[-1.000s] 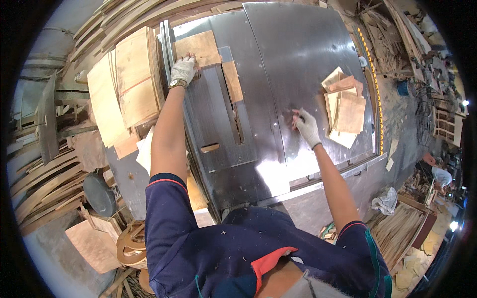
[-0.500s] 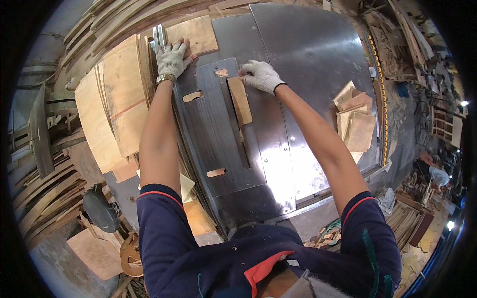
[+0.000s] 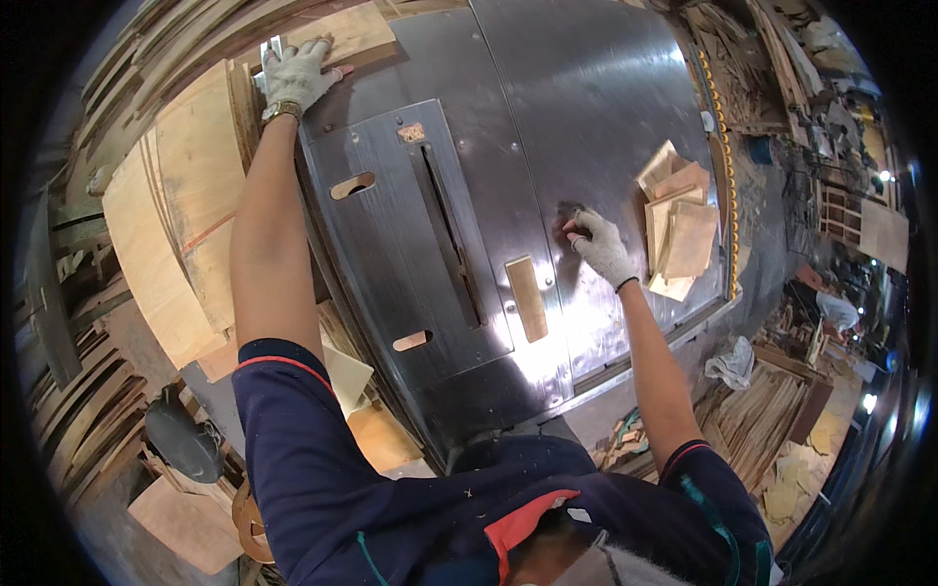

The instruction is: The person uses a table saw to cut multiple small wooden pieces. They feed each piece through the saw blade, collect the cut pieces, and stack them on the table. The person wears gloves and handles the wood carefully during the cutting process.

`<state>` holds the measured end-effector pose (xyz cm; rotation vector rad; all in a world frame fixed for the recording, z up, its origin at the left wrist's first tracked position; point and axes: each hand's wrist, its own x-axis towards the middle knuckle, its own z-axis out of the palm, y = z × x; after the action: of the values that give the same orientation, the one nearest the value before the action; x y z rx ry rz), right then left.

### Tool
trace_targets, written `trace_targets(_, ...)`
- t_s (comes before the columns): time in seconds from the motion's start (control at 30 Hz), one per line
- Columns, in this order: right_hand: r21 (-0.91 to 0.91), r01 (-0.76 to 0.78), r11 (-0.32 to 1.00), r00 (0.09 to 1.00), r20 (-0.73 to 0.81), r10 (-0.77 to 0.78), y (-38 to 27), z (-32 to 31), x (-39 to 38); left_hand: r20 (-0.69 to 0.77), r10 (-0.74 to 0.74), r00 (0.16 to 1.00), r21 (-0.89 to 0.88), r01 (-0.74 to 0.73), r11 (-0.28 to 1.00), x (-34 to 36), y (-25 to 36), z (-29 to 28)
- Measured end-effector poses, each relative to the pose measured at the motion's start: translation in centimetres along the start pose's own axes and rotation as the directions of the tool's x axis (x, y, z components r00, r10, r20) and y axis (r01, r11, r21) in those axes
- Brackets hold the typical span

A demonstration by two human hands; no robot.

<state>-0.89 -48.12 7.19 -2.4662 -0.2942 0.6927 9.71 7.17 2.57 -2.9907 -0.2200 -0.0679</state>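
Note:
My left hand (image 3: 295, 76), in a whitish glove with bare fingertips, lies spread over a metal guide piece (image 3: 271, 49) and the near edge of a pale wooden board (image 3: 347, 37) at the far left. My right hand (image 3: 601, 248), gloved alike, hovers at or just above the metal tabletop (image 3: 489, 215). Its fingers are bent and a little apart, with nothing seen between them. A small wooden strip (image 3: 528, 299) lies on the metal to the left of that hand. Left of the strip, a long narrow slot (image 3: 449, 230) runs through a dark inset plate (image 3: 376, 234).
Several thin wooden pieces (image 3: 684, 230) are piled on the tabletop's right side. Plywood sheets (image 3: 195, 186) stand stacked along its left edge. A yellow scalloped strip (image 3: 721, 146) borders the right edge. A crate of wood offcuts (image 3: 767, 415) sits at lower right.
The wooden strip has moved from beside the slot's far end toward me and to the right. My right hand has moved right and nearer, away from the strip. My left hand stays on the guide.

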Motion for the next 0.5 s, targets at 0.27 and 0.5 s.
trace_targets(0.27,0.112,-0.250,0.962,0.956,-0.131,0.263,1.3,7.4,-13.2,-0.013,-0.135,0.991,-0.330,0.123,0.936,0.1,0.3,0.4)
trace_targets(0.5,-0.361,-0.319,0.877,0.929,-0.301,0.214,-3.3,12.0,-17.3,-0.232,-0.661,0.714,-0.879,0.138,0.457,-10.3,6.0,-3.8)
